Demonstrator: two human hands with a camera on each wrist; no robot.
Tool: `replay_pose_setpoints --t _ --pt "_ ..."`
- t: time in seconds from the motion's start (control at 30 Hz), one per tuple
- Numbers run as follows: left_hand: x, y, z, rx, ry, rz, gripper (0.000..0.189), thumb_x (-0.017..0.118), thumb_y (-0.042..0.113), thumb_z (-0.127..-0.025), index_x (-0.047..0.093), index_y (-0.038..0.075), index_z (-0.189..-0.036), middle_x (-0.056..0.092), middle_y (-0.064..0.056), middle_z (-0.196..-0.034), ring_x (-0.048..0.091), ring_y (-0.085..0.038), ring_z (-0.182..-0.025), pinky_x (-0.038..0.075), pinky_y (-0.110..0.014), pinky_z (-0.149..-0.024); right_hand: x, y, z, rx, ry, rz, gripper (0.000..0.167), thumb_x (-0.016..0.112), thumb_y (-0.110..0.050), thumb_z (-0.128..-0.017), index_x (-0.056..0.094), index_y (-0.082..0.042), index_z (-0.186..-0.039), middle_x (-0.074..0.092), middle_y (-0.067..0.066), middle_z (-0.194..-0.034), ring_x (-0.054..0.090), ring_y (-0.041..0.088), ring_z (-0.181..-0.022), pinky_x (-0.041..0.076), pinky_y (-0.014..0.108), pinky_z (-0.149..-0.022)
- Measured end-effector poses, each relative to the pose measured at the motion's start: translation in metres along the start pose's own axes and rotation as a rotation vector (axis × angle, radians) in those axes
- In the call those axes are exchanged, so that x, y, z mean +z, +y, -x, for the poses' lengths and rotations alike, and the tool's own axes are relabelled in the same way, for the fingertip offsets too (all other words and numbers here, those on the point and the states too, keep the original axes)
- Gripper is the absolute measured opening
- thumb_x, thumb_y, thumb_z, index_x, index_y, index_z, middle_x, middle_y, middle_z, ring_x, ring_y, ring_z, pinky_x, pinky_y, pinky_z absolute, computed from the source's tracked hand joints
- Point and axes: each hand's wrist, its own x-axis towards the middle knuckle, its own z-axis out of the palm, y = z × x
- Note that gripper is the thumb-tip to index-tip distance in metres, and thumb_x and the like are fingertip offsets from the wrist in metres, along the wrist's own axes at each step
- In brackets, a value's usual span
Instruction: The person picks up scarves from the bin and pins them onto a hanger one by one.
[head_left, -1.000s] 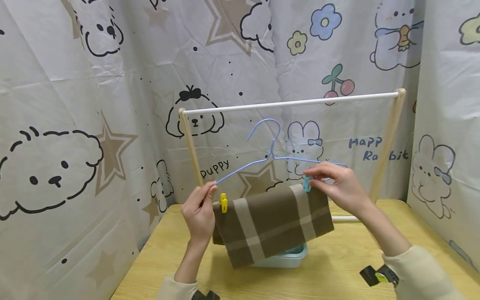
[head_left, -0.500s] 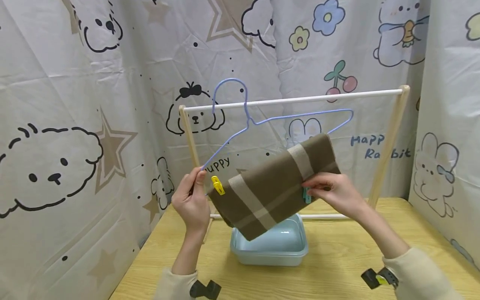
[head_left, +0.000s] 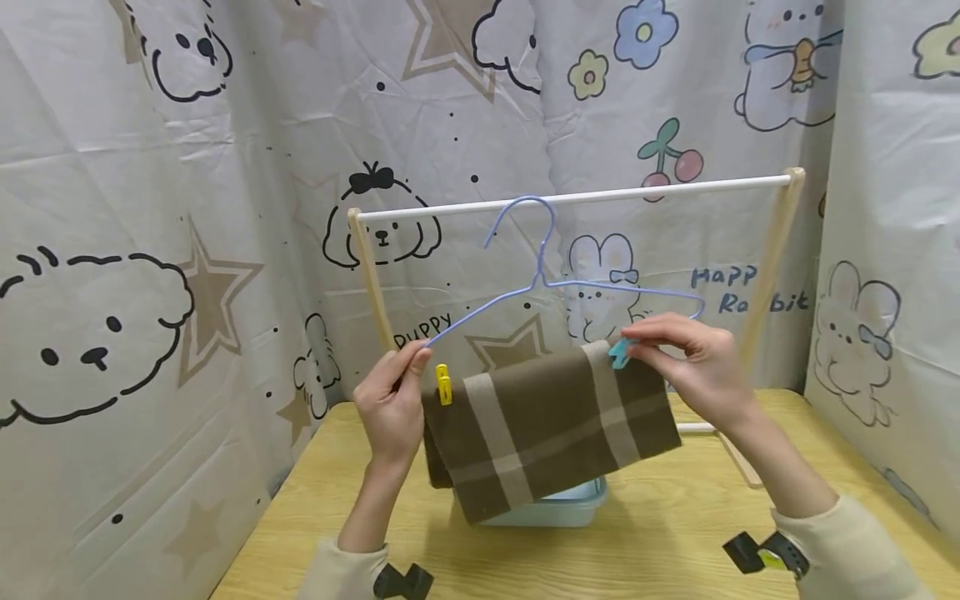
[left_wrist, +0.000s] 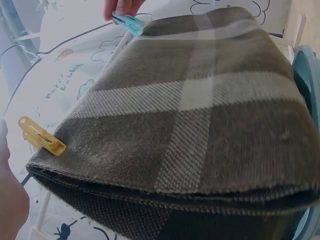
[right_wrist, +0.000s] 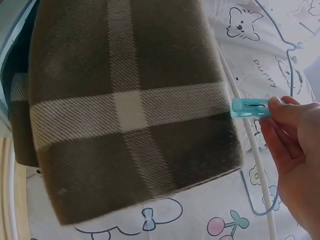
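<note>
My left hand grips the left end of a lilac wire clothes hanger. Folded over the hanger's lower bar hangs a brown checked cloth with pale stripes. A yellow clothespin is clipped near the cloth's upper left corner, seen close in the left wrist view. Between thumb and fingers, my right hand pinches a teal clothespin, whose tip meets the cloth's folded top edge on the right. Whether its tip is clamped fully on the fabric, I cannot tell.
Behind the hanger stands a rack with a white rod and wooden legs. A pale blue basin sits on the wooden table beneath the cloth, partly covered by it. A printed curtain surrounds the table.
Half a second ago the hanger was raised and tilted, with my right hand and teal clothespin against the cloth's front. The hanger has since lowered and levelled; the clothespin is at the top edge.
</note>
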Motion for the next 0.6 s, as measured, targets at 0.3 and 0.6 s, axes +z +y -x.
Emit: replay_pose_setpoints --t 0.3,0.6 --pt "0.001 0.004 -0.003 0.038 -0.039 0.042 0.015 0.075 -0.008 -0.08 0.077 -0.003 -0.094 0.055 -0.01 -0.059 0.036 -0.005 -0.054 0.03 -0.018 -0.05 -0.001 0.004 -0.002 -0.001 0.002 0.109 0.031 0.079 0.016 -0.072 0.078 -0.003 -0.096 0.076 0.01 -0.094 0.064 -0.009 -0.095 0.051 0.01 -0.085" --pt "0.006 0.007 0.005 0.058 0.032 0.06 0.009 0.075 -0.002 -0.083 0.076 -0.006 -0.09 0.05 -0.008 -0.057 0.034 -0.006 -0.054 0.028 -0.018 -0.05 -0.003 0.01 0.0 0.152 -0.194 0.187 0.025 0.078 0.004 -0.08 0.079 -0.015 -0.096 0.077 -0.003 -0.095 0.065 -0.007 -0.093 0.048 0.007 -0.082"
